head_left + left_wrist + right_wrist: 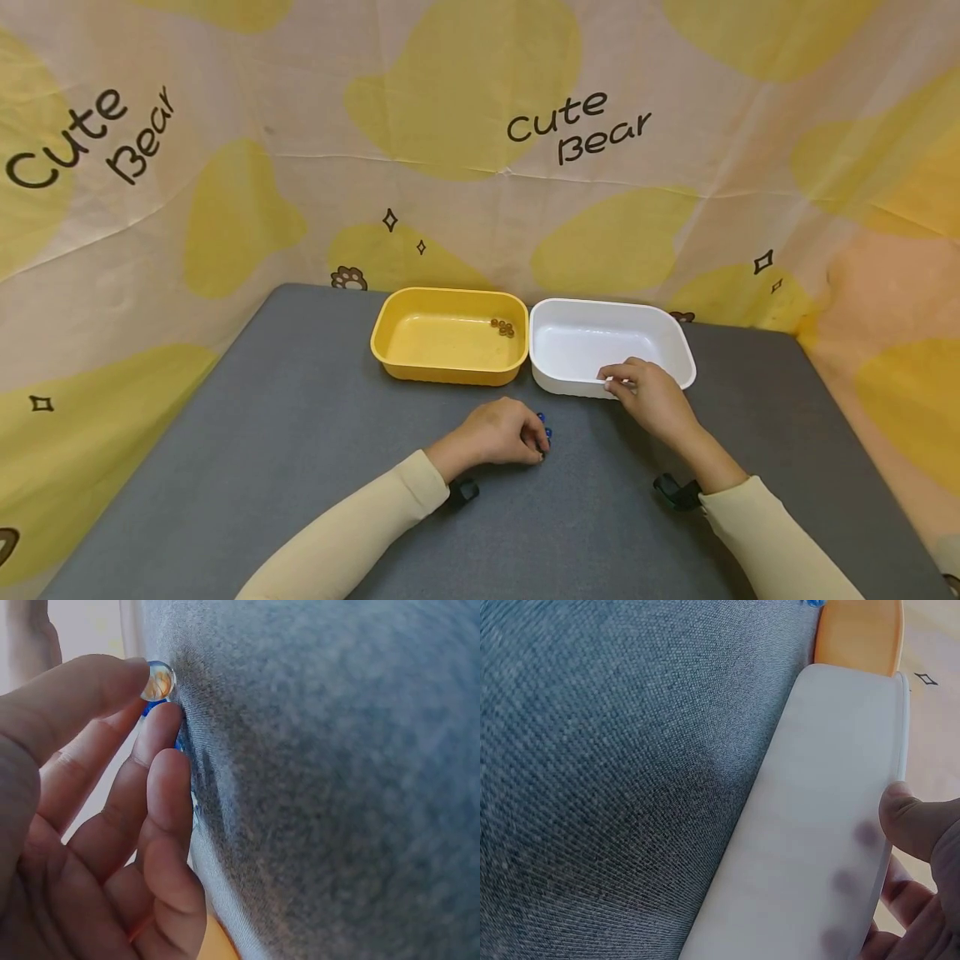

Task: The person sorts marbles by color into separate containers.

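Note:
My left hand (501,432) is low over the grey table, right in front of the gap between the two bins. In the left wrist view, thumb and finger of that hand (112,825) pinch a clear marble (159,681) with amber inside. Blue marbles (548,432) lie beside its fingertips, partly hidden by them. My right hand (658,405) grips the front rim of the white bin (562,387). Seen from the right wrist, its thumb is against the outside of the white wall (810,787), and the fingertips show as dark spots through it.
A yellow bin (450,373) stands against the left side of the white one, with several amber marbles (507,330) in its right part. Behind the grey table (300,433) hangs a patterned cloth (465,100).

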`<state>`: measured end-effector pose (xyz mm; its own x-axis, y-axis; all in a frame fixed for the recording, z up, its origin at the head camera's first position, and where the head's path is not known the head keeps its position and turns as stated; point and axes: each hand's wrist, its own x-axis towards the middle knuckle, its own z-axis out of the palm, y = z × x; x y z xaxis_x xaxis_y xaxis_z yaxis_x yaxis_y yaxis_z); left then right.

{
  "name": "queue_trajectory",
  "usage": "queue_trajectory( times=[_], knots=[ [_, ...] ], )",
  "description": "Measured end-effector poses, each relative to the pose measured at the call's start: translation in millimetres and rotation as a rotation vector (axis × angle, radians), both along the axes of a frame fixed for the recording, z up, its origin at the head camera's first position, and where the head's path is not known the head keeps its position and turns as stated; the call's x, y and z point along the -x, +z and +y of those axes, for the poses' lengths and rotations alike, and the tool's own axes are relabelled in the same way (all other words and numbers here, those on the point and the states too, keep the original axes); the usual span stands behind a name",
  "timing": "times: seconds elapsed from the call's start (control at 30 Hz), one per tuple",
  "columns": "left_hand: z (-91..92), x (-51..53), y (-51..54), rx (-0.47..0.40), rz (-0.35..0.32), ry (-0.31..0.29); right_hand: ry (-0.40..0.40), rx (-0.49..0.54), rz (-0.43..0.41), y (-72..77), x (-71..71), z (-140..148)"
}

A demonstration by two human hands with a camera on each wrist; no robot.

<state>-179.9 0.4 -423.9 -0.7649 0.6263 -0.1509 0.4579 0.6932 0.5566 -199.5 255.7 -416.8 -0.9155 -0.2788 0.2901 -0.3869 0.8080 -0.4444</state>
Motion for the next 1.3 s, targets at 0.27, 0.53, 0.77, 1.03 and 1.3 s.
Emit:
queue_trajectory(
  times=[0.27,0.53,0.77,1.03,1.3],
  knots=[
    [2.0,-0.6,-1.2,0.033,0.046,-0.015,0.001,0.008,-0.003,0.6,-0.3,-0.2],
    [0.3,0.3,-0.5,0.025,0.011,-0.019,0.008,0.001,-0.002,-0.2,-1.9,0.5],
    [-2.5,1.3,2.9,0.03,0.002,-0.016,0.005,-0.003,-0.006,0.4,-2.1,0.9],
    [-2.6,0.9,3.5,0.064,0.025,-0.027,0.005,0.0,-0.012,0.7,-2.2,0.3],
    [-1.8,2.0,1.4,0.081,0.03,-0.028,0.011,-0.002,-0.002,1.3,-0.4,0.4]
  ],
)
